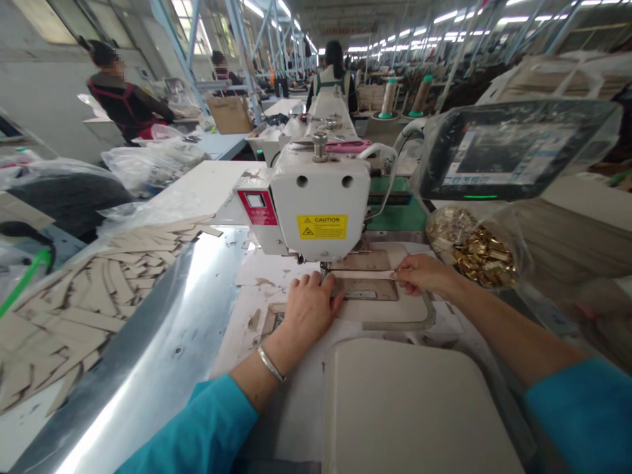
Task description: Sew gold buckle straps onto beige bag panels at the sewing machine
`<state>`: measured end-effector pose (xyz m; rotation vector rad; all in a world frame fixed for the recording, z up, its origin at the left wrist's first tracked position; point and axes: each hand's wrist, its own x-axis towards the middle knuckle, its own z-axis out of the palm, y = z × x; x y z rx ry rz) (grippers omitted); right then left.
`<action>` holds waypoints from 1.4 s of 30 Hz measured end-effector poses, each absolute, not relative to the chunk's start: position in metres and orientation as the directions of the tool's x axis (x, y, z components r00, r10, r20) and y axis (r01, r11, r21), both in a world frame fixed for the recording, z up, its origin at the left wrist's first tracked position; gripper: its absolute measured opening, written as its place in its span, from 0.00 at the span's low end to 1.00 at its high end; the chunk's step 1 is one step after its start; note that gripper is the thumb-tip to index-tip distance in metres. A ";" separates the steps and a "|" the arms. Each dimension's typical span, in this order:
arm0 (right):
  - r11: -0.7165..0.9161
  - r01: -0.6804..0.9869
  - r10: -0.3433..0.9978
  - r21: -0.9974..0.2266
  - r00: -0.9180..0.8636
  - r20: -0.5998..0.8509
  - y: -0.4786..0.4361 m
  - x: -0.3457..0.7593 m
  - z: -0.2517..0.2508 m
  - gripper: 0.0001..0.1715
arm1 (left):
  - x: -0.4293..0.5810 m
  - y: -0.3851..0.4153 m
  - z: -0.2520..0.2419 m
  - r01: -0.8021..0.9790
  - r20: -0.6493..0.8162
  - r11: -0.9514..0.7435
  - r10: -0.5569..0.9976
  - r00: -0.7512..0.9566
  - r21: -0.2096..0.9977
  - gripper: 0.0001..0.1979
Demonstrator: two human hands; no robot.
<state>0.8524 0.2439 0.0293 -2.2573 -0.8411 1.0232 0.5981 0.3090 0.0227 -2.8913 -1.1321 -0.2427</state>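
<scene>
A narrow beige strip stretches under the head of a sewing machine. My right hand is closed in a pinch on the strip's right end. Palm down, my left hand lies at the strip's left end, close below the needle area, with fingers laid out; its fingertips partly hide the strip there. Around the strip sits a beige clamp plate with long slots. A silver bracelet is on my left wrist.
Many loose beige strips cover the left side beside a shiny metal sheet. Gold metal pieces fill a plastic-lined container at right, below a control screen. A beige padded panel lies in front. Co-workers sit farther back.
</scene>
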 end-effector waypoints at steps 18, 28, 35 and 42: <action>-0.725 0.210 0.663 -0.656 0.470 -0.582 0.280 0.800 0.044 0.12 | 0.555 0.348 0.036 0.685 -0.103 -0.720 0.694 0.713 -0.113 0.22; -0.689 0.263 0.710 -0.675 0.431 -0.556 0.305 0.766 0.039 0.14 | 0.517 0.368 0.039 0.717 -0.092 -0.680 0.733 0.674 -0.155 0.22; -0.662 0.251 0.736 -0.706 0.395 -0.550 0.320 0.751 0.039 0.13 | 0.504 0.379 0.041 0.748 -0.102 -0.643 0.766 0.635 -0.166 0.23; -0.692 0.240 0.710 -0.681 0.394 -0.583 0.315 0.775 0.041 0.12 | 0.527 0.377 0.039 0.721 -0.089 -0.681 0.732 0.676 -0.125 0.22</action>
